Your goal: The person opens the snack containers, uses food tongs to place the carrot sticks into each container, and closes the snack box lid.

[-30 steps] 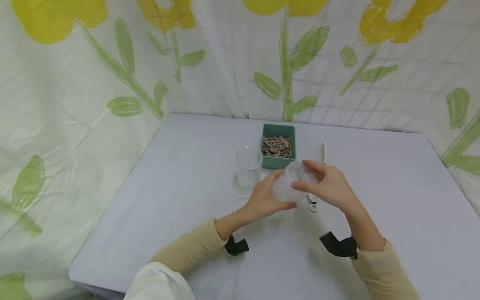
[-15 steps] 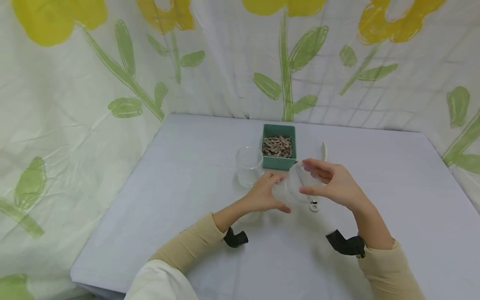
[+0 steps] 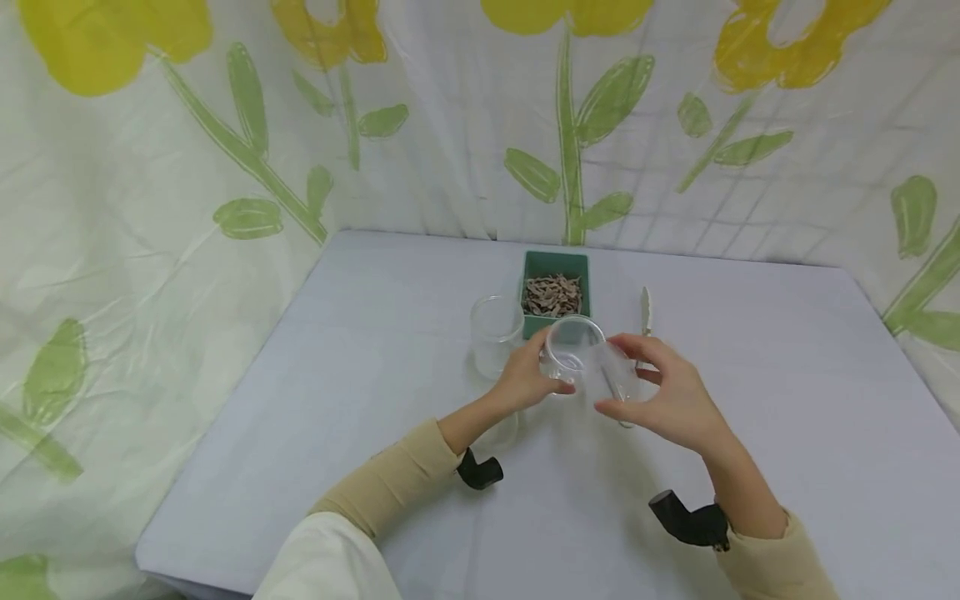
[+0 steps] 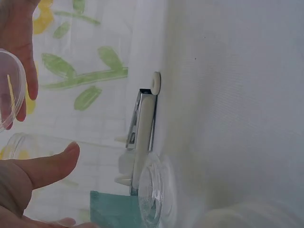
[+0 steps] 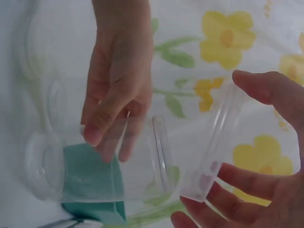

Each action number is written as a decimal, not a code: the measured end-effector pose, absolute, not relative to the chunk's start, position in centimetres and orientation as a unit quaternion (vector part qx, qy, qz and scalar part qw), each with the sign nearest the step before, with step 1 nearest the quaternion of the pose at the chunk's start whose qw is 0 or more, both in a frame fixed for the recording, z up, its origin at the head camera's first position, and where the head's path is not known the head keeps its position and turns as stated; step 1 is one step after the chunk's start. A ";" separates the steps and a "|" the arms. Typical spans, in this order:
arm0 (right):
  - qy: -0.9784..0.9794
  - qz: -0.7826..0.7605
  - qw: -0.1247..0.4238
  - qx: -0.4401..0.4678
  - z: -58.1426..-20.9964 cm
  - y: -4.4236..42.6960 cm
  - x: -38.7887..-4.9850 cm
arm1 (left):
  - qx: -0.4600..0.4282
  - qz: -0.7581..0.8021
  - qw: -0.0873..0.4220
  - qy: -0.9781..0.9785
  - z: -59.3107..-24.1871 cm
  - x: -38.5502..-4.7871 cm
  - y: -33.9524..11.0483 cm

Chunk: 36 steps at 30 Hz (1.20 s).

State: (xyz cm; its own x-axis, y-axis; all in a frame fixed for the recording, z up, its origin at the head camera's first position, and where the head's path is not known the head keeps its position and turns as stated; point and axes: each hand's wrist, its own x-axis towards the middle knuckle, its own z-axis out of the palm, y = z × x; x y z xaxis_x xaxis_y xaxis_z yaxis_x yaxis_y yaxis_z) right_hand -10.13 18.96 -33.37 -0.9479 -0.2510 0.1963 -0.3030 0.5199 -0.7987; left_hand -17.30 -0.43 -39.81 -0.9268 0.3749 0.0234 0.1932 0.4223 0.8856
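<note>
My left hand [image 3: 525,375] grips the side of a clear jar [image 3: 574,342], thumb on one side and fingers on the other. The jar appears upright, its round rim uncovered. Just right of it, my right hand [image 3: 667,387] holds a clear lid [image 3: 617,375] by its edge, tilted on its side and apart from the rim. In the right wrist view the lid [image 5: 211,142] sits between thumb and fingers. Beyond the jar stands a green box [image 3: 558,265] of dried brown strips. White-tipped metal tongs [image 3: 647,308] lie to the right, partly behind the right hand.
A second clear jar [image 3: 495,337] stands left of the green box. Near the left wrist lies a clear round piece [image 3: 498,431], perhaps another lid. Everything is on a table with a pale cloth [image 3: 352,350]; a flowered curtain [image 3: 450,167] hangs behind.
The lid has come away from the jar and moved right with my right hand, tilting on its side. My left hand loosened, then closed round the jar again, slightly farther away.
</note>
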 end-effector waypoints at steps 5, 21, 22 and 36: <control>-0.901 0.400 -0.003 0.169 -34.4 18.4 -10.0 | 0.159 0.505 0.084 0.844 -40.2 -17.7 -0.4; -0.958 0.231 -0.131 0.110 -39.1 14.6 -11.1 | 0.135 0.496 0.099 0.852 -40.8 -18.0 -0.2; -0.959 0.225 -0.131 0.111 -39.3 14.4 -11.1 | 0.134 0.495 0.099 0.853 -40.9 -18.0 -0.2; -0.967 0.181 -0.102 0.147 -40.4 12.8 -11.1 | 0.130 0.485 0.166 0.849 -40.6 -18.0 -1.0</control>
